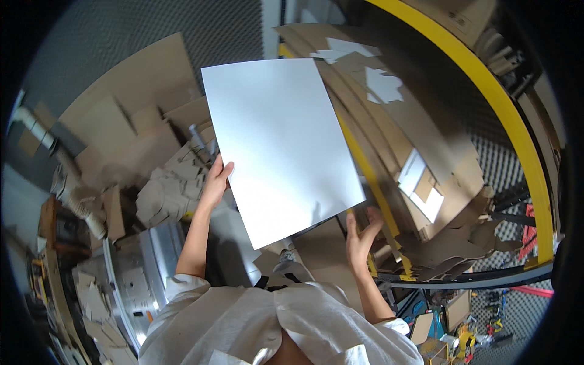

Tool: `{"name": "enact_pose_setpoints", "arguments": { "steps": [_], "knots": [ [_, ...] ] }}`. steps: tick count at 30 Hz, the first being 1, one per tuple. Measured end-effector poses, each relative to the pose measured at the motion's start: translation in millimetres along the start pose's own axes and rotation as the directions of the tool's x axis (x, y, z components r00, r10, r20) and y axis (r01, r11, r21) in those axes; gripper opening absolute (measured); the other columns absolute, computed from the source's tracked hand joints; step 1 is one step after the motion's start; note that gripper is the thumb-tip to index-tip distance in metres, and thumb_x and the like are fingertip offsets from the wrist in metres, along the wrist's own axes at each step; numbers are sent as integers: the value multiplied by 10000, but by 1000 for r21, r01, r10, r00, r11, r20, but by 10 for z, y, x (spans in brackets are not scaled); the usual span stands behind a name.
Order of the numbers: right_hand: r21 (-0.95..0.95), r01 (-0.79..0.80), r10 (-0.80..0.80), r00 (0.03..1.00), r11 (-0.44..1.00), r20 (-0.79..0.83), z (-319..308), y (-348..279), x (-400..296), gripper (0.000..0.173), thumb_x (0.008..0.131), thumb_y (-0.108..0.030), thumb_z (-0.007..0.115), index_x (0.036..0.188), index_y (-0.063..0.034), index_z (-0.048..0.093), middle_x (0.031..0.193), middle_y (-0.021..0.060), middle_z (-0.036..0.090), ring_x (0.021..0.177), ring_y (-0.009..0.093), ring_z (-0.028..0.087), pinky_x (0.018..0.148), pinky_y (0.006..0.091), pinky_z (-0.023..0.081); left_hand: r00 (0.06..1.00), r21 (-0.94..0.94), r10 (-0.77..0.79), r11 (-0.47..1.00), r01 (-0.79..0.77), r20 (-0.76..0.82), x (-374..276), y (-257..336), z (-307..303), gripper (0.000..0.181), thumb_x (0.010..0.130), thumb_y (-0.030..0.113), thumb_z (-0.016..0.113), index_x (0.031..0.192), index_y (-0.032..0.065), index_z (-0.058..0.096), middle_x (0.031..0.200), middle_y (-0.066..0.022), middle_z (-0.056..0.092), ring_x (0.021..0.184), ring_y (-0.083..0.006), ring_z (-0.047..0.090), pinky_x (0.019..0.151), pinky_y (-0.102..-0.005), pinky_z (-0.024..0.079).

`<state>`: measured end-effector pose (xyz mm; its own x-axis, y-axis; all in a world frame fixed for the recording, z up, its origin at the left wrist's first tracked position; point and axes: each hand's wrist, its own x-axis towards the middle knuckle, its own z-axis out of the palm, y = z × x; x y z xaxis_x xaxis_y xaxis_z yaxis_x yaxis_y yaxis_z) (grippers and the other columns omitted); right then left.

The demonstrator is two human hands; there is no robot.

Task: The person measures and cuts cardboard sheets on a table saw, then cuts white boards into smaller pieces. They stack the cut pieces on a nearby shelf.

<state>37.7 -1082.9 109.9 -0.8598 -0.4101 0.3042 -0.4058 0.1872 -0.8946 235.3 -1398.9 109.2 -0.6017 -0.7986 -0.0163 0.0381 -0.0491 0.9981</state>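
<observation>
A large rectangular white sheet (287,141), paper or thin board, is held up in front of my body. My left hand (216,185) pinches its left edge, with the thumb over the face and the fingers behind. Just off the sheet's lower right corner is my right hand (361,235), slightly blurred, thumb and fingers apart with nothing between them. To the right of the sheet, brown cardboard sheets (410,123) lie in a stack. White cut pieces (383,85) rest on that stack.
A yellow-edged frame (506,82) curves around the cardboard on the right. Torn cardboard scraps (461,246) lie near its lower corner. Cut offcuts (169,189) are heaped at left, beside a metal machine housing (146,269). Tools (467,340) sit at lower right.
</observation>
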Motion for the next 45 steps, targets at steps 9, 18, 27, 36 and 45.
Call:
{"name": "enact_pose_setpoints", "arguments": {
  "steps": [9,18,27,36,45],
  "knots": [
    [220,-915,685,399,337,610,648,642,-1013,836,801,-322,728,1413,-47,229,1364,109,359,1234,240,379,1058,407,290,985,-62,39,997,-51,-170,-1676,-797,-1268,457,979,221,489,1400,82,378,1125,22,586,871,-34,537,688,-200,451],
    [545,-808,424,584,225,692,477,630,-2139,380,908,-143,593,1258,-123,446,1223,27,515,1155,187,490,981,337,414,977,-84,-34,996,16,-212,-2856,-953,-1463,430,967,289,505,1350,106,432,982,69,574,742,-16,463,581,-173,371],
    [524,-807,431,590,272,683,-228,900,-2436,408,901,-166,612,1266,-129,433,1224,26,521,1141,200,499,982,386,409,993,-41,-15,999,10,-115,-3649,-981,-1044,461,962,276,524,1375,118,393,997,48,595,828,-20,541,650,-196,467],
    [515,-780,235,608,355,758,-1273,873,-2577,382,935,-266,555,1195,-1,466,1213,77,515,1171,230,478,1037,401,366,960,1,89,996,-92,-266,-4094,-616,-344,407,948,214,534,1326,94,443,1066,13,575,910,-68,521,740,-233,432],
    [505,-795,138,572,337,809,-2559,724,-2740,276,977,-251,460,1123,-20,495,1175,142,559,1143,295,540,960,428,457,944,156,195,975,-158,-267,-4847,-114,376,508,947,255,536,1400,93,374,1297,-45,530,1180,-147,494,991,-302,383]
  ]
}}
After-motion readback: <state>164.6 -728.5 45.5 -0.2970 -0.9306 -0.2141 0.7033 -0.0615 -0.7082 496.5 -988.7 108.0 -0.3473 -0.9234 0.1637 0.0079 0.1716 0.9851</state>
